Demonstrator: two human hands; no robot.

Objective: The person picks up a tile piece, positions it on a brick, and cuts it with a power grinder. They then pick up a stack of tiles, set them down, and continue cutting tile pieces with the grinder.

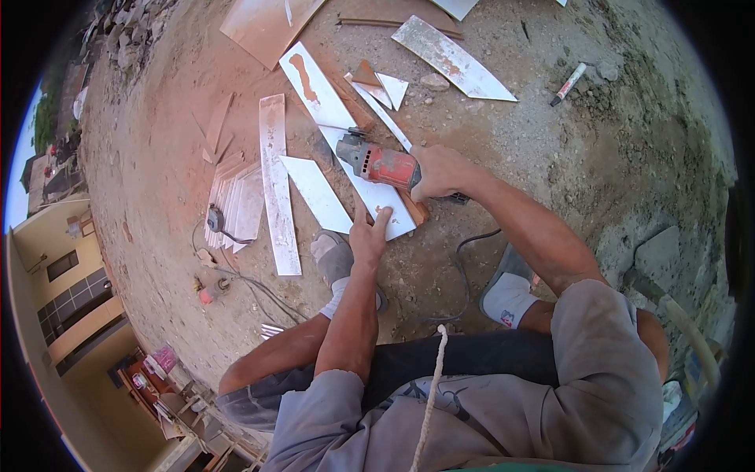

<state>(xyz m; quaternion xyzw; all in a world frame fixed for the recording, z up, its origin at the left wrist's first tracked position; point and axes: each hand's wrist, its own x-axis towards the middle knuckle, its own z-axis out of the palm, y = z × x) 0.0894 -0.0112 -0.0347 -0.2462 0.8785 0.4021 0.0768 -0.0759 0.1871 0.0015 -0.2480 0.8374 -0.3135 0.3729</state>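
Note:
A long white tile strip (370, 185) lies slanted across a piece of wood (421, 211). My right hand (440, 171) is wrapped round the rear of a red and grey angle grinder (385, 164), whose head and disc are over the strip's middle. Near the strip's lower end, my left hand (370, 232) presses on it, with thumb and fingers apart at its edge. A shorter white tile piece (317, 193) lies just left of the strip. Small triangular offcuts (392, 89) lie beyond the grinder.
More tile pieces (280, 185) and a fanned stack (236, 197) lie left. A second red tool (212, 291) and cables (267, 293) are at lower left. A marker (569, 83) and a cut tile (454, 59) lie on the upper right ground. My feet flank the work.

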